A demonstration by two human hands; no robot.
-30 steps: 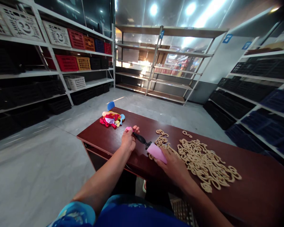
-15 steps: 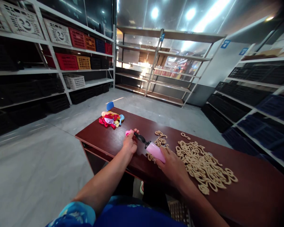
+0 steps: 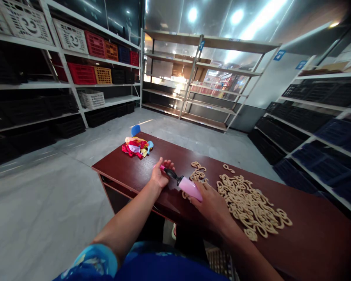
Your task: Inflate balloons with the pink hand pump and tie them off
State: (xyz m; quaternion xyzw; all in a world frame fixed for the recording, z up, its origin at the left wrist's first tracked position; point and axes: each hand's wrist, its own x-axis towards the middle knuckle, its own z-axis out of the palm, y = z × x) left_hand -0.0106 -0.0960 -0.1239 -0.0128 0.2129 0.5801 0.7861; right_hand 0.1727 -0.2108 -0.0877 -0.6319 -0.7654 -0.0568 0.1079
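Observation:
A pink hand pump with a black nozzle lies over the near edge of the dark red table. My right hand is wrapped round the pump's pink body. My left hand is closed at the black nozzle end, pinching a small pink balloon neck there. A heap of limp coloured balloons lies at the table's far left corner, beyond my left hand. Several beige curly pieces are spread over the table just right of my right hand.
White shelf racks with red, orange, white and black crates line the left wall. Dark crates fill the shelves on the right. More racks stand at the back. The grey floor lies left of the table.
My left hand slid closer to the pump body along the black nozzle, and the pink balloon end is now mostly covered by its fingers. My right hand kept its hold.

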